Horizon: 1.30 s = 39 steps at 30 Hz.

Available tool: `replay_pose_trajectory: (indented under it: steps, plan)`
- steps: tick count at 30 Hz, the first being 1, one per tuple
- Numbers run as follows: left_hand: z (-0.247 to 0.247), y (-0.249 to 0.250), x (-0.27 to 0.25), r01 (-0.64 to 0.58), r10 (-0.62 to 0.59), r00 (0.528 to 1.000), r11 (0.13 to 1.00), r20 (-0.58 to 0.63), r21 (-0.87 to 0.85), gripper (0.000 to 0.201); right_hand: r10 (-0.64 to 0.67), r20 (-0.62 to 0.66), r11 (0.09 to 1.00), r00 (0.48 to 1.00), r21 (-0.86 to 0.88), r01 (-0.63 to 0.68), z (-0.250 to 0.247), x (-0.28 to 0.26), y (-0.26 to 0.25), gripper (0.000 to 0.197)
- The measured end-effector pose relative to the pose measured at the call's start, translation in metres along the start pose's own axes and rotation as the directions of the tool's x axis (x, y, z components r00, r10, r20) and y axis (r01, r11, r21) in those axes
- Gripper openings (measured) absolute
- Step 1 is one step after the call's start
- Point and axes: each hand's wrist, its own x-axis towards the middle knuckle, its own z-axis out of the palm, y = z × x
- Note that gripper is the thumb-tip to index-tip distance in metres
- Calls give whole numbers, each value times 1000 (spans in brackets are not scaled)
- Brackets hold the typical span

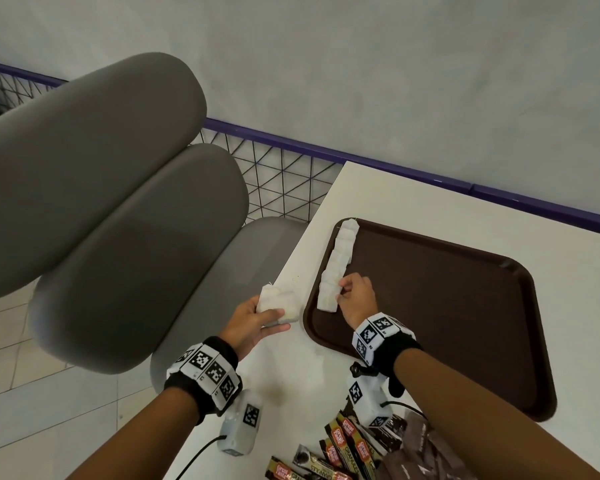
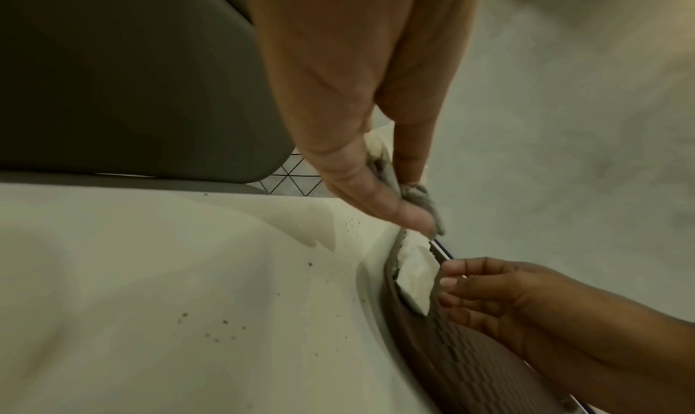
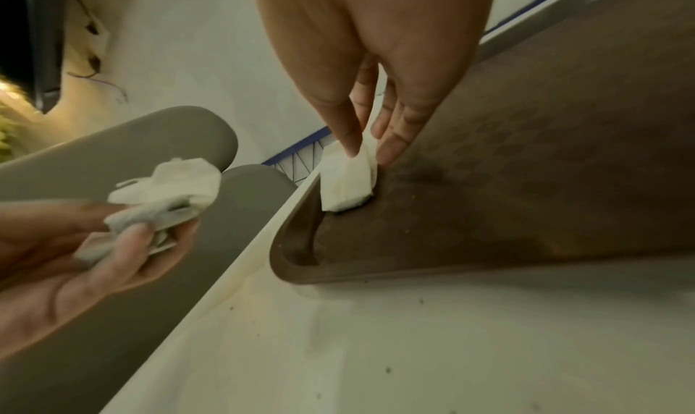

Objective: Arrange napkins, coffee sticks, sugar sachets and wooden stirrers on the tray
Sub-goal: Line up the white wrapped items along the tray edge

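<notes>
A dark brown tray [image 1: 447, 306] lies on the white table [image 1: 413, 199]. Along its left edge runs a row of folded white napkins [image 1: 338, 263]. My right hand [image 1: 355, 297] pinches the nearest napkin [image 3: 346, 179] of that row between thumb and fingers, on the tray floor [image 3: 526, 182]. My left hand [image 1: 257, 323] hovers over the table's left edge, holding a small stack of napkins [image 1: 279, 303] [image 3: 169, 194] between thumb and fingers. Coffee sticks [image 1: 347, 448] in black, gold and red wrappers lie at the table's near edge.
A grey padded chair [image 1: 118, 209] stands close on the left, its seat under the table edge. A purple rail with wire mesh [image 1: 284, 168] runs along the grey wall. Brown packets [image 1: 420, 455] lie beside the coffee sticks. Most of the tray floor is bare.
</notes>
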Motion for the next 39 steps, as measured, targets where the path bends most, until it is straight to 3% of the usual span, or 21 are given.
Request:
replay_pose_trajectory:
  steps: [3, 6, 11, 22, 30, 39]
  plan:
    - [5, 3, -1, -33, 34, 999, 999, -11, 29, 35, -119, 63, 992, 991, 51, 116, -3, -9, -5, 24]
    - [9, 5, -2, -63, 63, 998, 996, -5, 60, 37, -188, 158, 964, 969, 217, 152, -3, -21, -14, 31]
    - [14, 4, -5, -72, 71, 997, 994, 16, 81, 40, -229, 260, 913, 938, 392, 115, 1, -40, -24, 24]
    - [25, -4, -8, -39, 35, 998, 995, 44, 94, 39, -186, 348, 836, 919, 547, -38, -8, -47, -10, 23]
    - [21, -1, 1, -21, 21, 1000, 998, -6, -53, 26, -25, 83, 897, 996, 442, -15, -22, -25, 14, 28]
    - [8, -2, 2, -23, 24, 999, 999, -45, 23, 25, 36, 70, 945, 997, 322, -57, -2, -19, 18, 27]
